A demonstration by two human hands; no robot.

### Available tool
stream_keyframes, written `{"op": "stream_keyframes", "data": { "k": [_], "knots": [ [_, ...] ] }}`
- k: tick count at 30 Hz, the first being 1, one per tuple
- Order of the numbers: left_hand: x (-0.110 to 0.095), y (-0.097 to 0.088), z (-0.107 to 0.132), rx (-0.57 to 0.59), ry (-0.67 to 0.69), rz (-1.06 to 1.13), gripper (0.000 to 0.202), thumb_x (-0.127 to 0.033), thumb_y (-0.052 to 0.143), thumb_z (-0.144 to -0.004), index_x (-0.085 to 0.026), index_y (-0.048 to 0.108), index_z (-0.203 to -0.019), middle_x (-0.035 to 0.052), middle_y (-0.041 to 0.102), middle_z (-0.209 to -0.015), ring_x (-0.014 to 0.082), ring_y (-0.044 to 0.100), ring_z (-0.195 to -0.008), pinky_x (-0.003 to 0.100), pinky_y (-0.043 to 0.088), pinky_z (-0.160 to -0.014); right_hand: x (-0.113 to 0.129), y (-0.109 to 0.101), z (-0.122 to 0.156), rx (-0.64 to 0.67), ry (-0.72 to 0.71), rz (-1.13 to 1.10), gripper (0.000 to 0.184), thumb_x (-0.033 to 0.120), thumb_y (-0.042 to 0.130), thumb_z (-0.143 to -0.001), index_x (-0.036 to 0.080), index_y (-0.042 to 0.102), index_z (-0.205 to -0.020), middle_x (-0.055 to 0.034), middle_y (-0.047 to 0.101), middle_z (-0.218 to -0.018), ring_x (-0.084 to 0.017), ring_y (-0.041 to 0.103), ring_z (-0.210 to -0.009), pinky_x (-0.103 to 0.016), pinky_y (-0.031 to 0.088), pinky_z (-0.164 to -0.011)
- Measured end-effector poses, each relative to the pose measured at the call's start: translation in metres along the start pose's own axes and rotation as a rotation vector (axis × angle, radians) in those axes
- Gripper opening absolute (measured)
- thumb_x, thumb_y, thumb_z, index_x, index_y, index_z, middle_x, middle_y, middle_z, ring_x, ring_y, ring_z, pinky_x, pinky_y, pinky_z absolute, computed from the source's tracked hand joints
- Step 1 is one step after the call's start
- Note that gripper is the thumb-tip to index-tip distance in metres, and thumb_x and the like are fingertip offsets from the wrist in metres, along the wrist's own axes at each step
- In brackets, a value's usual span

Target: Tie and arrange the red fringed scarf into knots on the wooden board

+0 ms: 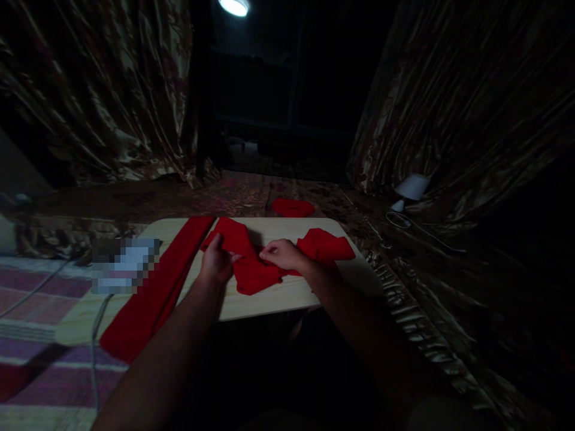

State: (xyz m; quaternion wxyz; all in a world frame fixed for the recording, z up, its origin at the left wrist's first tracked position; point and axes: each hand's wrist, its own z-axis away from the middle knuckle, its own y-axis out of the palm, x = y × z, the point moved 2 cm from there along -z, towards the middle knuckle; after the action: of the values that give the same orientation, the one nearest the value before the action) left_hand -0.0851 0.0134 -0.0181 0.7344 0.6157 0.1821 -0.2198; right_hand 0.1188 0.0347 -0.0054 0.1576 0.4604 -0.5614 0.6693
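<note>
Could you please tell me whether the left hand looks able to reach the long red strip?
Probably yes: the left hand is near the long red strip, with bare tabletop between them, though it would likely need to release the red cloth first.

The left hand (217, 263) is partly hidden by red cloth (237, 237). An object (126, 266) is blurred by pixelation. Curtains (150, 90) are cut off above.

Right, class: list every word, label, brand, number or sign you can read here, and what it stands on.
No text can be read.
Red cloth: no lettering visible.
Pixelated item: any text is blurred out.
Far background: too dark to read.
</note>
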Motion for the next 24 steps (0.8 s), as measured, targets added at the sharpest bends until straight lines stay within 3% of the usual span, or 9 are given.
{"op": "stream_keyframes", "data": {
  "k": [5,7,9,11,15,20,22,24],
  "knots": [
    [-0.004,-0.003,0.001,0.066,-0.074,0.041,0.048,-0.039,0.038,-0.1,-0.009,0.055,-0.134,0.0158,0.076,-0.091,0.0252,0.075,-0.077,0.04,0.065,-0.07,0.03,0.023,0.002,-0.014,0.04,0.301,0.046,0.056,0.073,-0.077,0.021,0.07,-0.107,-0.0067,0.075,-0.102,-0.022,0.069,-0.09,-0.027,0.049,-0.072],
    [-0.005,-0.003,0.002,0.087,-0.073,0.045,0.05,-0.039,0.036,-0.101,-0.008,0.053,-0.137,0.0159,0.075,-0.088,0.0254,0.075,-0.075,0.041,0.065,-0.069,0.04,0.026,0.002,-0.09,0.076,0.432,0.04,0.057,0.065,-0.083,0.023,0.068,-0.104,-0.0079,0.075,-0.101,-0.025,0.069,-0.092,-0.03,0.048,-0.072],
    [-0.005,-0.004,0.002,0.096,-0.07,0.042,0.052,-0.039,0.033,-0.102,-0.006,0.05,-0.138,0.017,0.075,-0.086,0.026,0.075,-0.073,0.041,0.065,-0.068,0.047,0.025,0.001,-0.183,0.119,0.512,0.029,0.048,0.057,-0.089,0.023,0.066,-0.102,-0.008,0.074,-0.1,-0.025,0.069,-0.092,-0.03,0.047,-0.072],
    [-0.005,-0.003,0.003,0.103,-0.063,0.045,0.053,-0.039,0.032,-0.103,-0.005,0.049,-0.139,0.018,0.075,-0.087,0.0266,0.075,-0.073,0.04,0.065,-0.067,0.052,0.018,0.001,-0.278,0.15,0.558,0.022,0.037,0.056,-0.089,0.024,0.063,-0.105,-0.0075,0.073,-0.099,-0.024,0.069,-0.092,-0.031,0.046,-0.072],
    [-0.006,-0.004,0.001,0.128,-0.053,0.078,0.049,-0.036,0.035,-0.102,-0.008,0.049,-0.14,0.0177,0.076,-0.091,0.028,0.076,-0.078,0.041,0.065,-0.068,0.059,-0.006,0.002,-0.441,0.13,0.646,0.031,0.023,0.06,-0.083,0.022,0.054,-0.113,-0.0074,0.069,-0.106,-0.023,0.066,-0.09,-0.032,0.045,-0.072],
    [-0.011,-0.007,-0.001,0.14,0.042,0.138,0.044,-0.035,0.037,-0.102,-0.015,0.053,-0.137,0.0144,0.076,-0.099,0.0274,0.075,-0.087,0.041,0.065,-0.07,0.07,-0.041,0.011,-0.59,0.008,0.805,0.022,0.008,0.049,-0.085,0.019,0.057,-0.102,-0.0123,0.062,-0.113,-0.024,0.057,-0.105,-0.034,0.043,-0.085],
    [-0.012,-0.008,-0.001,0.112,0.077,0.146,0.043,-0.037,0.037,-0.102,-0.016,0.055,-0.135,0.0137,0.076,-0.1,0.0269,0.075,-0.089,0.041,0.064,-0.072,0.074,-0.054,0.017,-0.575,-0.024,0.85,0.021,0.006,0.051,-0.083,0.018,0.059,-0.099,-0.0133,0.063,-0.111,-0.025,0.055,-0.108,-0.036,0.04,-0.091],
    [-0.013,-0.008,-0.001,0.076,0.099,0.148,0.044,-0.039,0.038,-0.102,-0.016,0.056,-0.134,0.0139,0.076,-0.103,0.0269,0.075,-0.092,0.043,0.064,-0.076,0.076,-0.063,0.023,-0.442,-0.066,0.833,0.02,0.006,0.056,-0.08,0.019,0.061,-0.096,-0.0123,0.064,-0.106,-0.024,0.057,-0.103,-0.035,0.04,-0.089]
  ]
}}
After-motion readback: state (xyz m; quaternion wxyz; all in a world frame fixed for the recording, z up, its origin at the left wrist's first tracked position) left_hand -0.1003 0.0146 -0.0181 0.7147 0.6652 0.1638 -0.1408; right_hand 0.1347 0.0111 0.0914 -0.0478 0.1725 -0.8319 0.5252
